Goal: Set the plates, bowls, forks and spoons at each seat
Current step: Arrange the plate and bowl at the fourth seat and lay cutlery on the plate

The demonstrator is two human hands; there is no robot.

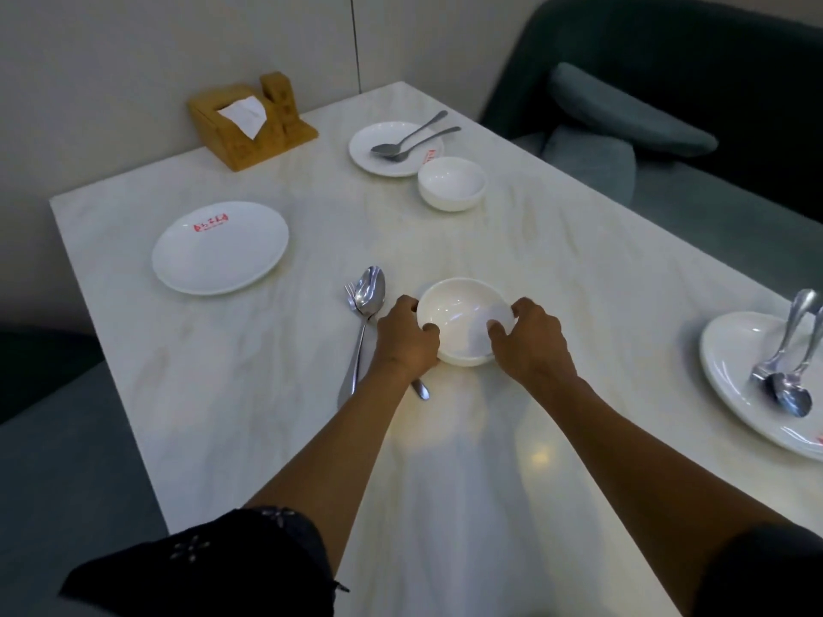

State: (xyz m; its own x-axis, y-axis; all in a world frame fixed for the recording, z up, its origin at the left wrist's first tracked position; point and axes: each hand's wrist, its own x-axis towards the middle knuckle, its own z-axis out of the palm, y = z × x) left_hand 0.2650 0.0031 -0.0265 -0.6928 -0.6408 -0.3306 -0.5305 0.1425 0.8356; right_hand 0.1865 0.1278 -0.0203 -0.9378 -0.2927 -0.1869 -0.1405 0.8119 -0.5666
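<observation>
While both the left hand (407, 336) and right hand (530, 338) grip the bowl (463, 320), fingers curled over its rim, left wrist could knock the spoon (367, 300) just left.

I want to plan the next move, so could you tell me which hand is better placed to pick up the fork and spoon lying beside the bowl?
Probably the left hand: the spoon and fork lie just to its left, while the right hand is across the bowl.
</observation>
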